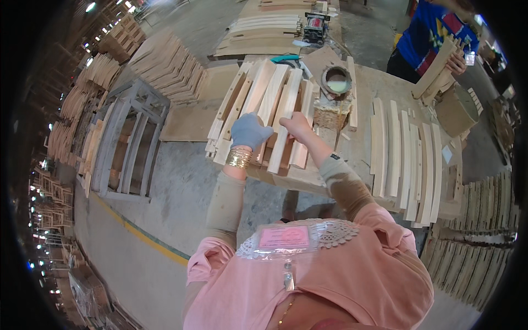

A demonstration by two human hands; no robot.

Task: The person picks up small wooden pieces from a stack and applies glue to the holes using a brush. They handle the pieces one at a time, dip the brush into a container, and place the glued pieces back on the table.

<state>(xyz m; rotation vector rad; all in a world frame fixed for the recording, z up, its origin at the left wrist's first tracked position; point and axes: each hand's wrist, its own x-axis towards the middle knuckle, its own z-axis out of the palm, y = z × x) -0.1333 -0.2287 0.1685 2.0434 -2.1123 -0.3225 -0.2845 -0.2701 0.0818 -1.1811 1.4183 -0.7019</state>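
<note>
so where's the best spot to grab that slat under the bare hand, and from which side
Probably its near end, from the person's side. The slat is long, thin and slightly curved, lying on the stack with its length running away across the table. Its near end sticks out past the neighbours, so fingers can pinch across its narrow width there. The right hand already rests at that end; the gloved left hand steadies the stack beside it.

I am counting two hands of my own, the gloved left hand (248, 131) and the bare right hand (296, 125). I am seeing one glue pot (336, 82), and one co-worker (432, 33) standing beyond the workbench (363, 137).
</note>
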